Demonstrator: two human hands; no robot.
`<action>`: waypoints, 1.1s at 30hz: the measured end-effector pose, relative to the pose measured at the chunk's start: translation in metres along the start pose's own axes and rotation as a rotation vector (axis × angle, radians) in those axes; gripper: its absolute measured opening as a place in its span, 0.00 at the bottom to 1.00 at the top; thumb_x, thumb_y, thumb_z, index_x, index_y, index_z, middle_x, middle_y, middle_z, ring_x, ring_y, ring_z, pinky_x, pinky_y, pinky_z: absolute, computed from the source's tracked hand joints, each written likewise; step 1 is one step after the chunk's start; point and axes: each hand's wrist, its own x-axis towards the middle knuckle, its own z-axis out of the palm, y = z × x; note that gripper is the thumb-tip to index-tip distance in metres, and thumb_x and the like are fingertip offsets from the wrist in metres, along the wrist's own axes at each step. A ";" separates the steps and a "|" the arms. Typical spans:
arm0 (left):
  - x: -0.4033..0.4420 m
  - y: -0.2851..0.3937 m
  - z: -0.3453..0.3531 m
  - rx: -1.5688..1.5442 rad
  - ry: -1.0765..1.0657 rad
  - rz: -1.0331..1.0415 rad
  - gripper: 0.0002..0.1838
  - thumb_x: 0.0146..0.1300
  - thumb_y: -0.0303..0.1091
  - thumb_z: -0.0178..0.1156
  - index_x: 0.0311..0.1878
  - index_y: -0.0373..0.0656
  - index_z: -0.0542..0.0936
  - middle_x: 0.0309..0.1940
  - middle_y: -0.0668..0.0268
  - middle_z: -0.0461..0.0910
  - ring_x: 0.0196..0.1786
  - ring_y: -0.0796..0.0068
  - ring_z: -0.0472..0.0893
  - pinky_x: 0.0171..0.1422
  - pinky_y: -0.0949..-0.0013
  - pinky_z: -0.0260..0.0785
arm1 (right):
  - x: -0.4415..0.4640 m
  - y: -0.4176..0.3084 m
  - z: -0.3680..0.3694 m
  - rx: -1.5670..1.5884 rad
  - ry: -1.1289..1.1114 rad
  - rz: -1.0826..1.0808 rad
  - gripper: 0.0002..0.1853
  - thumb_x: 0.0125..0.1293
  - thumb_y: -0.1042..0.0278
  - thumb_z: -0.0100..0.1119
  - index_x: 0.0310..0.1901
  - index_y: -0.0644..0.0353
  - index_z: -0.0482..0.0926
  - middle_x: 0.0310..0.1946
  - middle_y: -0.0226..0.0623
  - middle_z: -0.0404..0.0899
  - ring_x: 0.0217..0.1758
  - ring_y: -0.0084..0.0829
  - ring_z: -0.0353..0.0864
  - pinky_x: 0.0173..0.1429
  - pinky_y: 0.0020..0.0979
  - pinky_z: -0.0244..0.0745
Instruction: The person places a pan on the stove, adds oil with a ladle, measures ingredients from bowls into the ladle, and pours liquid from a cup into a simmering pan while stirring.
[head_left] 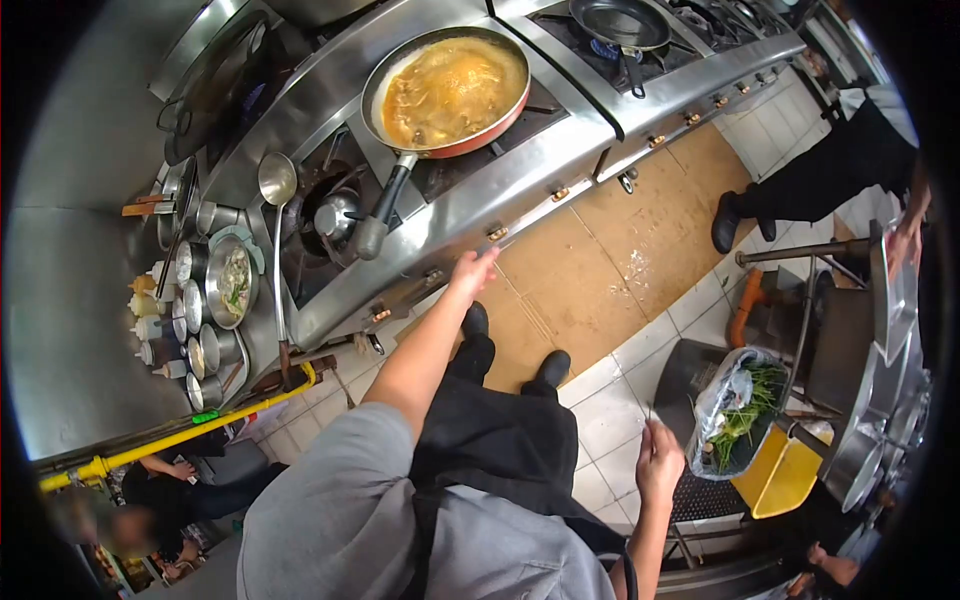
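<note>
My left hand [474, 272] is stretched out at the stove's front edge, fingers curled, close to a brass-coloured stove knob [497, 234]. Whether it touches the knob or pinches something small, I cannot tell. Above it, a red-sided frying pan [455, 95] holds a yellow-brown liquid mixture, and the pan's dark handle [385, 205] points toward me. My right hand [660, 462] is low at my right side, fingers closed around something thin and dark whose kind is unclear. Nearest to that hand is a lined bin [708, 400] with green stalks [745, 415].
A long ladle [278, 240] lies left of the burner beside a bowl of food [234, 280], metal pots and bottles. A black pan [620, 22] sits on the far burner. A co-worker's legs [835, 165] stand at right. A yellow pipe [200, 435] runs lower left.
</note>
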 end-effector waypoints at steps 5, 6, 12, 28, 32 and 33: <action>0.029 0.016 0.024 -0.189 -0.078 -0.121 0.43 0.56 0.65 0.63 0.67 0.43 0.69 0.57 0.56 0.76 0.51 0.68 0.80 0.56 0.53 0.68 | -0.044 0.068 0.031 0.008 -0.021 0.084 0.09 0.68 0.69 0.56 0.45 0.61 0.82 0.40 0.47 0.83 0.41 0.49 0.83 0.45 0.42 0.77; 0.031 0.017 0.026 -0.186 -0.074 -0.124 0.43 0.56 0.65 0.63 0.67 0.43 0.69 0.57 0.56 0.76 0.51 0.68 0.80 0.56 0.53 0.68 | -0.050 0.076 0.036 0.012 -0.025 0.085 0.09 0.68 0.69 0.56 0.45 0.61 0.82 0.40 0.47 0.83 0.41 0.49 0.83 0.45 0.42 0.77; 0.048 0.003 0.038 -0.406 -0.128 -0.086 0.33 0.65 0.59 0.58 0.68 0.51 0.70 0.63 0.58 0.73 0.61 0.66 0.77 0.68 0.54 0.59 | -0.073 0.098 0.056 0.063 -0.075 0.188 0.10 0.69 0.69 0.55 0.46 0.62 0.82 0.41 0.48 0.83 0.43 0.48 0.84 0.48 0.41 0.78; 0.060 -0.002 0.054 -0.456 0.004 -0.078 0.36 0.59 0.56 0.66 0.63 0.41 0.71 0.59 0.58 0.76 0.52 0.66 0.82 0.58 0.57 0.66 | -0.071 0.113 0.070 0.046 -0.114 0.220 0.09 0.68 0.69 0.57 0.45 0.61 0.83 0.39 0.48 0.84 0.42 0.47 0.84 0.47 0.40 0.78; 0.055 0.002 0.052 -0.457 -0.053 -0.084 0.36 0.64 0.59 0.60 0.68 0.48 0.68 0.64 0.59 0.74 0.58 0.68 0.78 0.66 0.58 0.62 | -0.068 0.111 0.069 0.018 -0.125 0.206 0.09 0.68 0.68 0.57 0.45 0.60 0.83 0.39 0.48 0.84 0.41 0.48 0.84 0.47 0.40 0.78; 0.053 0.002 0.050 -0.459 -0.053 -0.086 0.35 0.64 0.58 0.59 0.68 0.48 0.69 0.64 0.58 0.73 0.59 0.68 0.78 0.67 0.58 0.61 | -0.068 0.112 0.070 0.029 -0.120 0.212 0.09 0.68 0.68 0.57 0.45 0.60 0.83 0.39 0.48 0.83 0.41 0.48 0.84 0.47 0.40 0.78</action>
